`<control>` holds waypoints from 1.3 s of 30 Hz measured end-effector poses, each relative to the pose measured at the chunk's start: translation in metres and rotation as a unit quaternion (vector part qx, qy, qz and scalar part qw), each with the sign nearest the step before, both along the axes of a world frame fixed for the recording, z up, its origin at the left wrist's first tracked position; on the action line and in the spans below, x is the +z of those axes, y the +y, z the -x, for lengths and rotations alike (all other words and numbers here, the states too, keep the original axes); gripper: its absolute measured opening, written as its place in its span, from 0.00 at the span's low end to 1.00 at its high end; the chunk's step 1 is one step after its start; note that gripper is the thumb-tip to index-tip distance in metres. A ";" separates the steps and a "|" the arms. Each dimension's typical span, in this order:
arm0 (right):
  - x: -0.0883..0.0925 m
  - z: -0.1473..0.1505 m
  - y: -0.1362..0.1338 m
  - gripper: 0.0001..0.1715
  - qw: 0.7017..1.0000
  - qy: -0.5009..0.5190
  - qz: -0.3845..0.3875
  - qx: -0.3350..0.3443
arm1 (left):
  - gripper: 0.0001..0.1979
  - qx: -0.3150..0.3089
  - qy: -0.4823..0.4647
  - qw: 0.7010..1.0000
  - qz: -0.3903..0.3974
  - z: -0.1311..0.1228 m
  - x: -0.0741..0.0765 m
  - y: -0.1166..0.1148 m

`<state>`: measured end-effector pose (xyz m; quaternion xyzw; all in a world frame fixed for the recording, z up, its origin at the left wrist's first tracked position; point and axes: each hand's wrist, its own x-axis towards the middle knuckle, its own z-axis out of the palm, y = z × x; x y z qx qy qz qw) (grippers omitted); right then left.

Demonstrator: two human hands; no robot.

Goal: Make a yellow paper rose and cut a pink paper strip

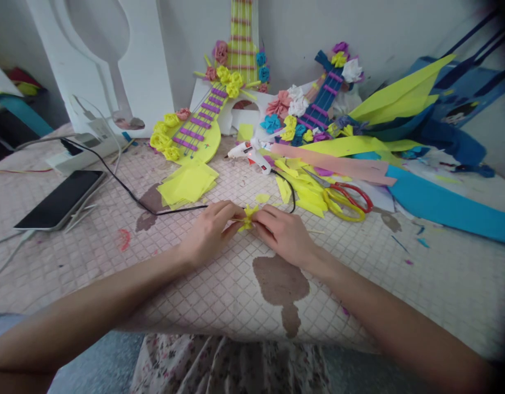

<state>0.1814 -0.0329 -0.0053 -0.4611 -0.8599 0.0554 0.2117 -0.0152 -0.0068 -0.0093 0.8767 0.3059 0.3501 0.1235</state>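
Note:
Between my two hands, over the middle of the table, is a small yellow paper flower [248, 217] with ruffled edges. My left hand [213, 227] pinches it from the left, and my right hand [283, 230] pinches its right side. A thin stick [316, 231] pokes out to the right of my right hand; whether it joins the flower is hidden by the fingers. Just beyond my left hand lies a stack of yellow paper squares [188, 185]. A white glue gun [251, 157] rests behind my hands, its black cord passing near my fingers.
Red-and-yellow scissors [345, 200] lie among yellow paper scraps at right, beside a long blue paper strip [445, 200]. Paper guitars [201, 128] with paper flowers stand at the back. A phone [61, 200] and a power strip [82, 153] are on the left.

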 end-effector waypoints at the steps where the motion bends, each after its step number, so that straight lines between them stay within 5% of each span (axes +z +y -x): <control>1: 0.000 0.000 0.000 0.13 1.000 0.000 0.001 0.001 | 0.02 -0.004 0.012 1.000 -0.007 0.000 0.001 0.000; 12: 0.000 0.000 0.000 0.14 1.000 -0.008 -0.003 -0.001 | 0.07 -0.012 0.051 0.996 -0.072 0.004 0.001 0.001; 39: 0.000 0.002 -0.003 0.07 0.998 0.061 0.017 -0.004 | 0.03 -0.011 0.039 0.999 -0.026 0.000 0.000 -0.001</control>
